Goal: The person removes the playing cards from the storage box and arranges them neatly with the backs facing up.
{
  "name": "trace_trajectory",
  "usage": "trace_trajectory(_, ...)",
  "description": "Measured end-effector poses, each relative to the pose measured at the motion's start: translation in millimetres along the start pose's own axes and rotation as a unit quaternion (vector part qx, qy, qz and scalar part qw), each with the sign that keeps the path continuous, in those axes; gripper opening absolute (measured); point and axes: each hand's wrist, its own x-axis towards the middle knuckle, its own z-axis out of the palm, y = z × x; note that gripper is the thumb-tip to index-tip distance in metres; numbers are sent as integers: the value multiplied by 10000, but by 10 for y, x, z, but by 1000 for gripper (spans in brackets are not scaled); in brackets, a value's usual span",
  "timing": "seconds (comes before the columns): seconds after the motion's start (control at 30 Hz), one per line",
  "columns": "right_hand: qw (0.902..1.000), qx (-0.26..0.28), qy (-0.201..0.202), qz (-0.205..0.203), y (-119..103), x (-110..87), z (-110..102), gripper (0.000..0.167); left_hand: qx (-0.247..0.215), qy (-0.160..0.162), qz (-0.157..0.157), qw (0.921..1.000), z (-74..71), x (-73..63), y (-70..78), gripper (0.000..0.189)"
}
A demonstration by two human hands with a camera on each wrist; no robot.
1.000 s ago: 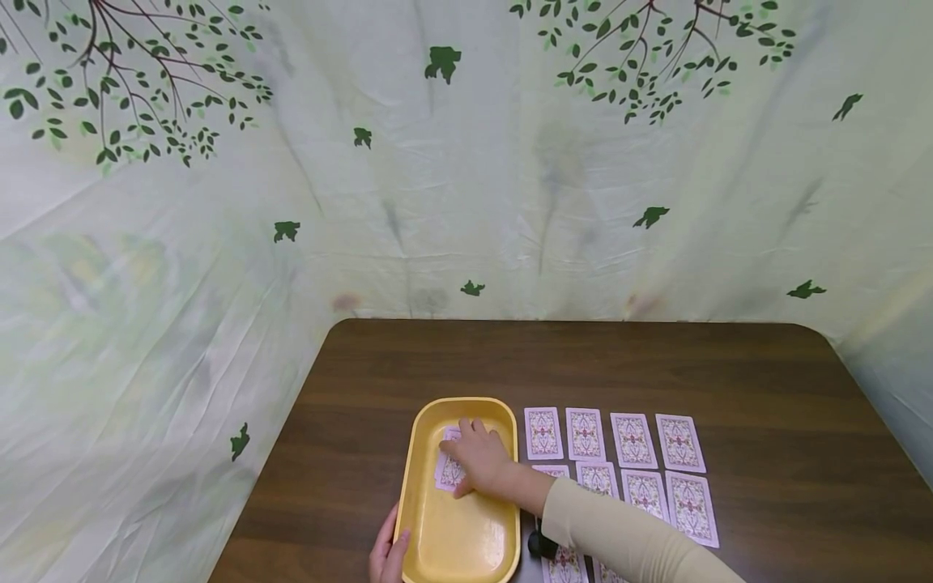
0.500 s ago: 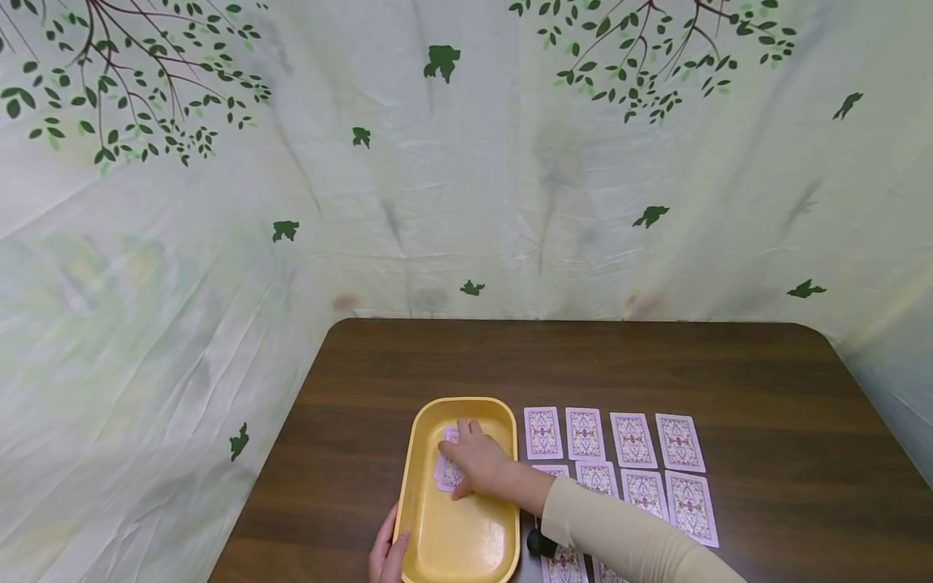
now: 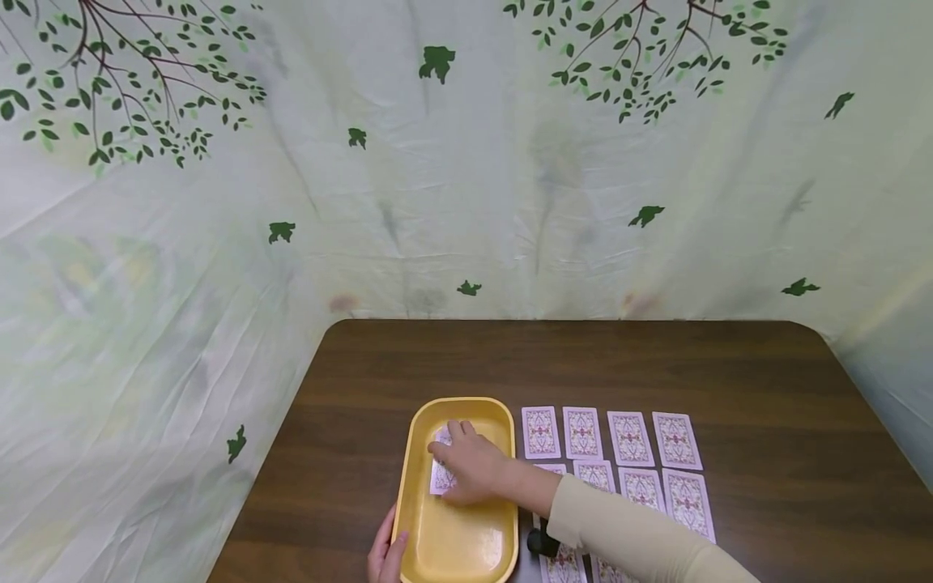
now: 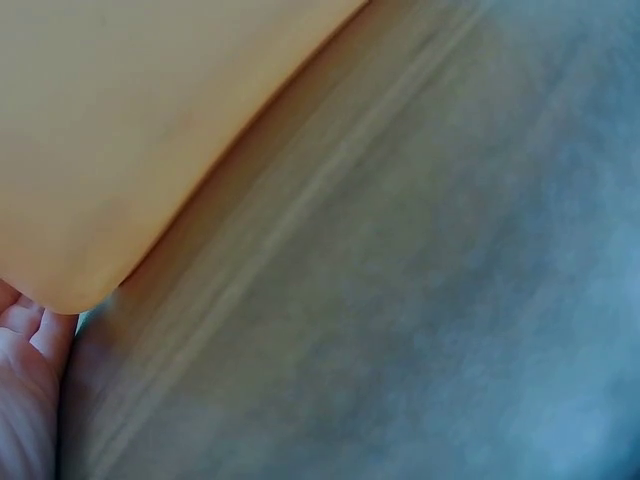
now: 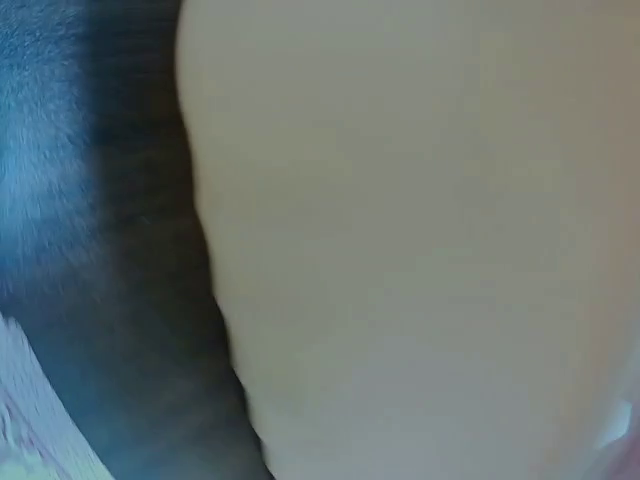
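Observation:
A yellow tray (image 3: 408,518) lies lengthwise on the table. In the head view, my left hand (image 3: 386,551) grips the near part of its left rim, thumb on the rim. Curled fingers (image 4: 38,325) show at the tray's corner in the left wrist view. My right hand (image 3: 470,465) reaches into the tray over a face-down playing card (image 3: 439,478). Its fingers lie at the card's far end, its thumb side at the near end; the hand hides much of the card. Whether more cards lie beneath is hidden.
To the tray's right, several face-down cards (image 3: 630,439) lie in rows on the brown wooden table (image 3: 568,356); the right sleeve (image 3: 627,526) covers part of the nearer ones. A black strap piece (image 3: 543,541) is at the right wrist. A leaf-printed cloth (image 3: 510,202) hangs behind.
My right hand has shifted slightly left inside the tray, and the card beneath it has moved a little left too. My left hand keeps its hold on the tray; the view has shifted slightly.

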Motion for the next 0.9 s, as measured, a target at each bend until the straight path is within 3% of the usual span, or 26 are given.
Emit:
trace_trajectory(0.27,9993,292,225,8,52,-106,-334,61,37,138,-226,9996,-1,-3,-1,51)
trace_trajectory(0.47,9979,413,502,-1,180,-252,-537,63,-26,104,-162,9998,4,11,-17,50)
trace_trajectory(0.9,9916,875,837,454,473,-770,-756,64,-195,17,-105,9998,1,10,-18,49)
